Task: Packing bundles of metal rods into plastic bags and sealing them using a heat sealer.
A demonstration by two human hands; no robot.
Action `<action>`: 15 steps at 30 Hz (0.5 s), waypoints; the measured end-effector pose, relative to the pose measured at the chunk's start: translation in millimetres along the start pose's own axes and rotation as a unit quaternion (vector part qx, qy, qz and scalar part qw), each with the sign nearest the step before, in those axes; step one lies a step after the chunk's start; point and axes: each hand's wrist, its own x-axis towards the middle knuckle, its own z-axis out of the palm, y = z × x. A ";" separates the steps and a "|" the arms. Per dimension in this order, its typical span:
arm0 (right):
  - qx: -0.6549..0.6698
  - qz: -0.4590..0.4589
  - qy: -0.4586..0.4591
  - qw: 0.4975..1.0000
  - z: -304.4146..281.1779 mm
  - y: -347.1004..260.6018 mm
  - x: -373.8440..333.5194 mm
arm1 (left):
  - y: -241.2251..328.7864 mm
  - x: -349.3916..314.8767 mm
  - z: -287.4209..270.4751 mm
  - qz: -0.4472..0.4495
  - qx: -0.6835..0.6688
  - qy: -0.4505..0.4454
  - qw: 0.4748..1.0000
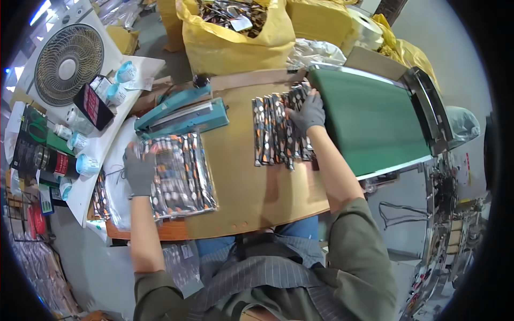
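Packets [272,131], dark and patterned, lie in a row on the table [233,184], beside the green belt [369,117]. The right hand [310,114] rests on their far right part, thumb spread from fingers. The left hand [140,170] touches the left side of a clear bag [182,174] of similar packets, near the teal sealer [184,124]. Whether either hand pinches anything, I cannot tell.

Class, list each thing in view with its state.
Left hand: gloved, on the clear bag
Right hand: gloved, touching patterned strips
Clear bag: filled, lying flat
Patterned strips: lying side by side
Teal device: arm apparently raised
Yellow bag: open-topped, full
Phone: tilted, screen lit
Fan: spinning unclear
Green belt: motion unclear
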 end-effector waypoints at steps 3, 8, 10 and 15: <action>-0.041 0.115 -0.094 0.988 16.4 13.1 -24.9 | 67.9 -33.5 84.3 0.162 0.045 -0.078 0.983; 0.150 0.137 -0.057 0.977 10.6 13.0 -16.4 | 56.6 -57.1 212.6 0.142 0.098 -0.116 0.978; 0.255 0.269 -0.131 0.919 17.4 45.5 -6.8 | 64.9 -52.6 243.5 0.085 0.046 -0.085 0.992; 0.396 0.016 -0.214 0.893 11.6 -25.8 -49.1 | 62.1 -47.8 283.3 -0.281 -0.421 -0.273 0.818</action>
